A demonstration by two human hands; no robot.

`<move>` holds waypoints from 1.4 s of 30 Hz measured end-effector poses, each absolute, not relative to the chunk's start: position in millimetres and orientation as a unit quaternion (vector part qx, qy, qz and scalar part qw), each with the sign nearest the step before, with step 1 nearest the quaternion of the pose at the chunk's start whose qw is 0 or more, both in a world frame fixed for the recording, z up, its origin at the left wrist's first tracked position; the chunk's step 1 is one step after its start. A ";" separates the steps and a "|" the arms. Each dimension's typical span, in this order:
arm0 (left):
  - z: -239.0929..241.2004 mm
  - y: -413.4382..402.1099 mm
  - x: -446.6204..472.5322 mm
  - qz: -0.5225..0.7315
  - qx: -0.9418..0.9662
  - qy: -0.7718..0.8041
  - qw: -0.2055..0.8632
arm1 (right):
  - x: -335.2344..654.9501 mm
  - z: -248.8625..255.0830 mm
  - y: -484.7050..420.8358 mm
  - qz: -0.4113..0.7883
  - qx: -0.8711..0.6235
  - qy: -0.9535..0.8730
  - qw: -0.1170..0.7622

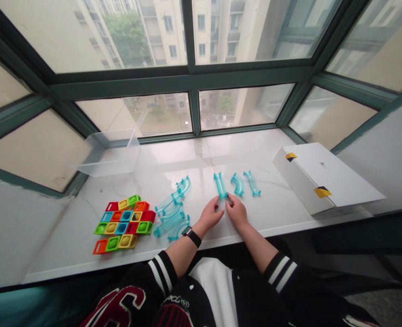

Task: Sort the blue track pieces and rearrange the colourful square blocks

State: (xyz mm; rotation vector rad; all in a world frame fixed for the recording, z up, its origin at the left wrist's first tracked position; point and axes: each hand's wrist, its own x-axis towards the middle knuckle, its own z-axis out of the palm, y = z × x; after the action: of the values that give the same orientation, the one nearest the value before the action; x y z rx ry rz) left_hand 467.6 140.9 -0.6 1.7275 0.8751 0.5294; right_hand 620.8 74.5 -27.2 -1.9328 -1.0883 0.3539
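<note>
A straight translucent blue track piece lies on the white sill, pointing away from me. My left hand is at the left of its near end, fingers curled against it. My right hand grips the same end from the right, thumb and fingertips close together. Just right of it rest a curved blue track piece and another straight one, set apart from each other. To the left, several more blue track pieces are heaped beside my left wrist.
Coloured square blocks with round recesses sit in rows at the left. Behind them stands a clear plastic bin. A white box with yellow-black tabs occupies the right. Green-framed windows close off the back; the sill's front edge runs before me.
</note>
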 end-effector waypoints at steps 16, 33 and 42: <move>2.0 140.7 466.0 0.201 0.719 0.386 0.542 | 622.3 -29.0 73.8 0.154 -0.777 -0.432 0.432; 11.1 138.6 463.3 0.189 0.708 0.396 0.552 | 619.1 -21.6 70.7 0.166 -0.776 -0.417 0.443; 67.0 161.4 353.9 0.295 0.750 0.373 0.461 | 619.9 -24.0 70.3 0.176 -0.768 -0.411 0.459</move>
State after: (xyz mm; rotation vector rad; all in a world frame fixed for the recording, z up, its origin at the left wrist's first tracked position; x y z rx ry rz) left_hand 353.9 161.4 67.0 1.8443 0.9177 0.7248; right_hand 619.9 70.3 -24.0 -1.8912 -1.0115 0.4325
